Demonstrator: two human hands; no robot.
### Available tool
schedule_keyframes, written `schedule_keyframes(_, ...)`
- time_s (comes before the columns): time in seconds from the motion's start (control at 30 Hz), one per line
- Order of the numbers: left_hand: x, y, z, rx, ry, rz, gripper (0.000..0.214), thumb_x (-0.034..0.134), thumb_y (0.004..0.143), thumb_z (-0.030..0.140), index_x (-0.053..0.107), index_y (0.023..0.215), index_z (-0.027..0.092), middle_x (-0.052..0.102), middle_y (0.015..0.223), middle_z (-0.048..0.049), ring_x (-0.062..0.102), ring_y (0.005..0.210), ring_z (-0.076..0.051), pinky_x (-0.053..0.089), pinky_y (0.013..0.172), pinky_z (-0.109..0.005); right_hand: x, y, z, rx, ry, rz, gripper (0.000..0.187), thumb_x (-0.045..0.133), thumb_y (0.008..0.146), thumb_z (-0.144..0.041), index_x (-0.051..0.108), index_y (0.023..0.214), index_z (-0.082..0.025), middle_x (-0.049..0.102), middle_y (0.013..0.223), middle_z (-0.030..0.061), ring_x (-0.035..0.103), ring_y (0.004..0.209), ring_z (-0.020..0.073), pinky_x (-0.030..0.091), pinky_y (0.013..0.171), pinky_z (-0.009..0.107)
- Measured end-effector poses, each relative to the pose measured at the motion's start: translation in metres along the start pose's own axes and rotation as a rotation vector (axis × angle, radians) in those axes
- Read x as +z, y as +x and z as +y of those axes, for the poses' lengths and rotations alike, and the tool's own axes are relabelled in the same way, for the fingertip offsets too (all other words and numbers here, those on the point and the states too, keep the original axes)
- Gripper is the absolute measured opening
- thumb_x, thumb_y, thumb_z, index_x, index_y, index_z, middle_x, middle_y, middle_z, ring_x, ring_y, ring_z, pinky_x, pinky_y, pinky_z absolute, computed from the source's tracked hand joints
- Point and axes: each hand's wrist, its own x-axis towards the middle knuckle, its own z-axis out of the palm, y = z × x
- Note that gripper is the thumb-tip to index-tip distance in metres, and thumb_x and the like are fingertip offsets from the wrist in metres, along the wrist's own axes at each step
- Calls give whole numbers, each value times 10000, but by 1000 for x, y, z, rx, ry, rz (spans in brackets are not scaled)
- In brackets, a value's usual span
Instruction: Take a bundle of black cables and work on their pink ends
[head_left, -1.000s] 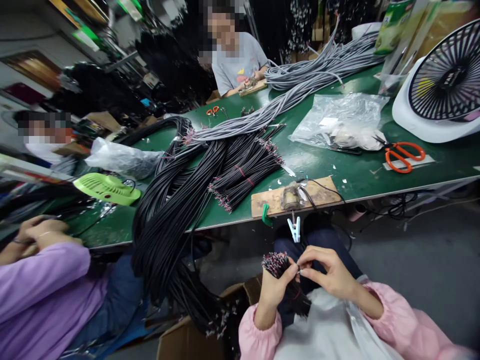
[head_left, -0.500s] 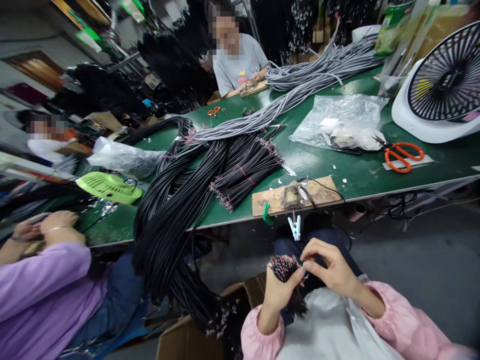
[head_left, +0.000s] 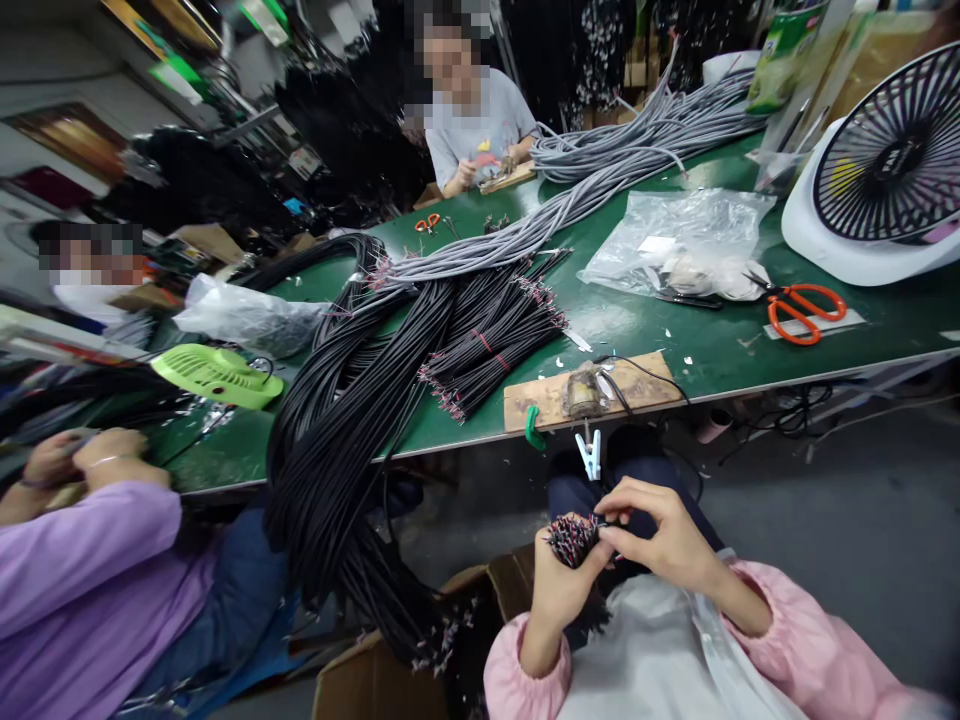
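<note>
My left hand is wrapped round a bundle of short black cables above my lap. Their stripped ends, with red, white and dark wires, point up out of the fist. At the bundle's right side, my right hand has thumb and fingers pinched together on a cable at the bundle's edge; the fingers partly hide it. Just beyond the hands, a light blue clothes peg hangs at the table edge, below a small motor on a wooden board.
Black cables drape over the green table toward a cardboard box. A tied cable bundle, grey cables, orange-handled scissors and a white fan lie or stand there. One co-worker sits left, another opposite.
My right fingers have shifted slightly left and up against the cable ends, and the bundle has turned a little in my left hand. The co-worker opposite has raised a hand.
</note>
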Motion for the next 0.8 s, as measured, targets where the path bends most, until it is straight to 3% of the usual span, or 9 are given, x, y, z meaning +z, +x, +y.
schedule_keyframes(0.17,-5,-1,-10,-33,-23,36,329,814,592,293,592,762,121,668,759,-65,650,673,-196,564,622,-303,-2,3,-1,45,-28,0,92,609,834,-162,657,757,-143,606,732,33,529,672,132,403,623,244)
schedule_keyframes(0.3,-7,1,-8,-70,-91,-18,334,803,603,320,590,763,118,656,688,-45,631,573,-172,558,580,-301,-2,3,4,101,57,-34,122,607,841,-199,626,736,-140,583,723,31,513,680,140,378,633,255)
schedule_keyframes(0.43,-5,6,-6,-5,-71,-3,255,780,636,273,598,726,118,633,659,-16,617,566,-142,545,603,-268,4,3,14,163,241,5,179,623,840,-272,590,724,-139,531,722,17,478,695,136,346,652,254)
schedule_keyframes(0.57,-5,12,-9,89,-17,-6,187,777,619,190,617,691,124,628,666,-8,603,612,-126,520,607,-227,8,6,26,310,532,-93,298,672,789,-419,579,760,-138,502,722,6,456,692,131,338,645,244)
schedule_keyframes(0.7,-8,17,-12,86,-21,-102,161,745,654,207,610,678,123,638,635,-25,601,553,-138,512,566,-252,4,8,33,370,597,-169,360,711,730,-468,593,738,-128,497,676,-1,437,642,120,329,618,239)
schedule_keyframes(0.8,-9,21,-12,100,-4,-96,126,739,665,195,637,682,122,638,634,-29,595,557,-137,493,571,-248,-3,13,34,402,605,-194,351,737,706,-447,610,718,-120,502,656,-1,423,622,115,319,609,240)
